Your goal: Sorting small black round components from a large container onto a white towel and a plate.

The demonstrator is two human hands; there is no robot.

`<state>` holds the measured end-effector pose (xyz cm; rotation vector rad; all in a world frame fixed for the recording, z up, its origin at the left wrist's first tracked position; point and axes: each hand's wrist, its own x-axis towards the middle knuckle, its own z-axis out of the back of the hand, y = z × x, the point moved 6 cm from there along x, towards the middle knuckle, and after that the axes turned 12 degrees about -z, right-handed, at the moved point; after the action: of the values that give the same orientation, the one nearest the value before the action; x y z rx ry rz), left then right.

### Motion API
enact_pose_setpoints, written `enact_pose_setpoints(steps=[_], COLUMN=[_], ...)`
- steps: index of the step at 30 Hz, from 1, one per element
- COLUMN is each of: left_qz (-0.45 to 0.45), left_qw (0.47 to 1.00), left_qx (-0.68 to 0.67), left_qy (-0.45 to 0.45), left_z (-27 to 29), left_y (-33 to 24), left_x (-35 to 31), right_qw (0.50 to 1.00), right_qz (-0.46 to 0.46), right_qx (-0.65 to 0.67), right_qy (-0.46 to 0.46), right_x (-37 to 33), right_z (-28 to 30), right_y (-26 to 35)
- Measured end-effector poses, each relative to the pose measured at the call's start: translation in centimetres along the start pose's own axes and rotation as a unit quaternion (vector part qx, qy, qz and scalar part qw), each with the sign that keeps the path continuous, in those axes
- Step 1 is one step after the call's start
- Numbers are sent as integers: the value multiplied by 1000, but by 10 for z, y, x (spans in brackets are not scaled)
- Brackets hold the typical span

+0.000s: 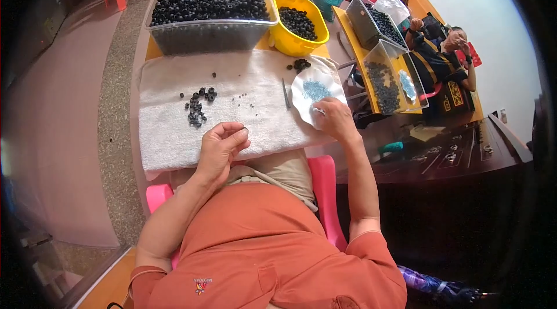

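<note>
My left hand [222,148] is closed in a pinch near the front edge of a white towel [168,77]. Between its thumb and forefinger shows the edge of a small black part [245,131], probably like those on the towel. Over a white scalloped dish [298,103] at the right, my right hand [336,119] has its fingertips bunched together; what they hold, if anything, is too small to make out. Tiny light-blue pieces [315,89] lie in the dish. Small black ring-shaped parts [197,109] are gathered on the towel's left half. A slim dark pointed tool [286,93] lies beside the dish.
A clear bin [212,33] heaped with black parts and a yellow basin [299,45] stand behind the towel. Loose black parts [300,65] lie below the basin. At the right are another table with clear bins [383,80] and a seated person [444,60].
</note>
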<state>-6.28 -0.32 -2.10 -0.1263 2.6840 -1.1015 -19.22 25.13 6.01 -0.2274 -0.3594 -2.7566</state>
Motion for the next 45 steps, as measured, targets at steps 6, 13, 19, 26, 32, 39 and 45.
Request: enact_pose_setpoints(steps=[6, 13, 19, 26, 32, 39, 45], left_qz=[0, -2, -1, -2, -4, -5, -4], left_qw=[1000, 1000, 1000, 1000, 1000, 1000, 1000], left_qx=[4, 3, 3, 12, 11, 16, 23], left_qy=[4, 5, -2, -1, 1, 3, 0], left_z=[0, -1, -1, -1, 0, -2, -2], left_y=[0, -1, 0, 0, 1, 1, -1], left_x=[0, 0, -1, 0, 1, 0, -1], right_qw=[999, 999, 998, 994, 989, 989, 989], right_qz=[11, 8, 23, 45, 15, 11, 12], right_qx=[-22, -4, -16, -3, -18, 14, 96], right_qy=[42, 54, 62, 96, 147, 143, 115], right_x=[7, 10, 12, 16, 21, 20, 14], right_z=[-9, -11, -12, -11, -10, -11, -3], right_y=[5, 5, 7, 9, 13, 15, 17])
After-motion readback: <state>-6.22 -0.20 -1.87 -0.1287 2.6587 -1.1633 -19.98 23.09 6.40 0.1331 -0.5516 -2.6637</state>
